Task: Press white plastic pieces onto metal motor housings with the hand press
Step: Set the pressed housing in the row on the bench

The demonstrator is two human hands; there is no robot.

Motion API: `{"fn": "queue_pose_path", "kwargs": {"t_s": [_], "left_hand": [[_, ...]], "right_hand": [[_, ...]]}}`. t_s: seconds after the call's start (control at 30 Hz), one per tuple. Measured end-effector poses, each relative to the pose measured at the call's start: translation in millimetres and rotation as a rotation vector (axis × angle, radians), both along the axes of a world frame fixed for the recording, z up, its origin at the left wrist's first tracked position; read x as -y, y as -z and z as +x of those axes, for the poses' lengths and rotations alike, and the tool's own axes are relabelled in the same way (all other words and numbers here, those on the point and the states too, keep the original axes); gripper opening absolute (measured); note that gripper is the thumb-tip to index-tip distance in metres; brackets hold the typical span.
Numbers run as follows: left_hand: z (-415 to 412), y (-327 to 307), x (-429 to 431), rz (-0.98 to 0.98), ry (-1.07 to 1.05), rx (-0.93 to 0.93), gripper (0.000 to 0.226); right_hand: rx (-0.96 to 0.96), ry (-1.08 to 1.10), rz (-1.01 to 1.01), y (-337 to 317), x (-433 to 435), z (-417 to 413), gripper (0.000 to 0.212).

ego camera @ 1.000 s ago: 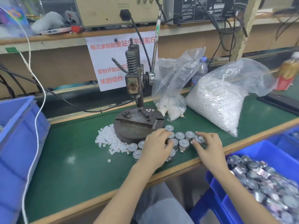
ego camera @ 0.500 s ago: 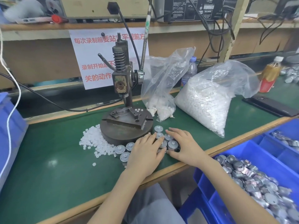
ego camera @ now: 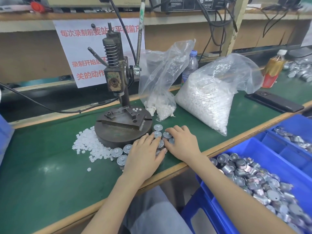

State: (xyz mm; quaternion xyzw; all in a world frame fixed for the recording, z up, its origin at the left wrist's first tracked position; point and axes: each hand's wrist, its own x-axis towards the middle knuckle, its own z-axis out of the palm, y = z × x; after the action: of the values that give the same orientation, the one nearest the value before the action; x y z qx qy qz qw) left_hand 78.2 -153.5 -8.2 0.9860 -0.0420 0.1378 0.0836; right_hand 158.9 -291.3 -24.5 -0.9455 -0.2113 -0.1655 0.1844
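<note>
Several round metal motor housings (ego camera: 158, 127) stand upright on the green table, in front of the hand press (ego camera: 118, 114) with its round dark base. My left hand (ego camera: 145, 156) lies flat over the near ones, fingers extended. My right hand (ego camera: 183, 142) rests on the right side of the group, fingers spread across the housings; whether it grips one is hidden. A pile of small white plastic pieces (ego camera: 89, 146) lies left of the press base.
Two clear bags of white pieces (ego camera: 209, 98) stand behind the housings. Blue bins of motor housings (ego camera: 253, 174) sit below the table edge at right. A phone (ego camera: 273, 101), a drink bottle (ego camera: 273, 68) and a blue bin edge (ego camera: 5, 134) at far left are nearby.
My right hand slid left along the row of housings toward my left hand. The two hands have gathered the housings closer together in front of the press.
</note>
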Motion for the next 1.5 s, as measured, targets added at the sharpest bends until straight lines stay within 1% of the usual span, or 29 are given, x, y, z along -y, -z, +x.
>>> {"fn": "queue_pose_path", "kwargs": {"t_s": [0.13,0.2,0.27,0.37,0.5,0.57,0.67,0.7,0.8,0.87,0.9,0.97,1.07,1.13,1.2,1.3,1.4,1.5], "left_hand": [[-1,-1,1,0.0,0.0,-0.007,0.052],[-1,-1,1,0.003,-0.002,-0.011,0.052],[-1,-2,1,-0.001,-0.001,-0.016,0.051],[-1,-3,1,-0.004,0.002,-0.017,0.05],[-1,-4,0,-0.006,0.002,-0.027,0.048],[-1,-4,0,0.0,0.005,-0.028,0.048],[-2,-5,0,0.016,0.007,-0.026,0.047],[-2,-5,0,0.02,0.006,-0.025,0.047],[-2,-6,0,0.025,0.003,-0.028,0.048],[-2,-6,1,0.019,0.004,-0.034,0.048],[-2,-6,1,0.02,0.005,-0.036,0.048],[-2,-7,1,0.026,0.005,-0.034,0.048],[-1,-6,1,0.035,0.002,-0.032,0.047],[-1,-6,1,0.035,0.002,-0.032,0.047],[-1,-6,1,0.03,0.003,-0.03,0.046],[-1,-6,1,0.021,0.005,-0.025,0.046],[-1,-6,1,0.017,0.003,-0.025,0.046],[-1,-5,0,0.02,0.004,-0.027,0.047]], "right_hand": [[0.06,0.002,0.008,0,0,3,0.032],[0.078,0.006,0.062,-2,2,3,0.029],[0.053,0.03,0.144,-6,4,4,0.028],[-0.055,0.08,0.344,-13,10,4,0.025],[-0.183,0.161,0.7,-19,31,-5,0.019],[-0.188,0.188,0.823,-20,46,-11,0.013],[-0.149,0.274,0.948,-16,72,-23,0.01],[-0.138,0.309,1.022,-13,82,-26,0.01],[-0.151,0.44,1.236,-3,111,-32,0.017],[-0.163,0.543,1.29,8,134,-34,0.022],[-0.163,0.594,1.278,15,145,-35,0.023],[-0.163,0.69,1.181,30,167,-37,0.028],[-0.188,0.812,0.96,51,193,-39,0.039],[-0.234,0.847,0.801,63,202,-37,0.042],[-0.253,0.846,0.63,72,205,-32,0.041],[-0.202,0.806,0.38,78,201,-22,0.037],[-0.136,0.698,0.163,81,198,-11,0.034],[-0.144,0.599,-0.056,83,196,1,0.033]]}}
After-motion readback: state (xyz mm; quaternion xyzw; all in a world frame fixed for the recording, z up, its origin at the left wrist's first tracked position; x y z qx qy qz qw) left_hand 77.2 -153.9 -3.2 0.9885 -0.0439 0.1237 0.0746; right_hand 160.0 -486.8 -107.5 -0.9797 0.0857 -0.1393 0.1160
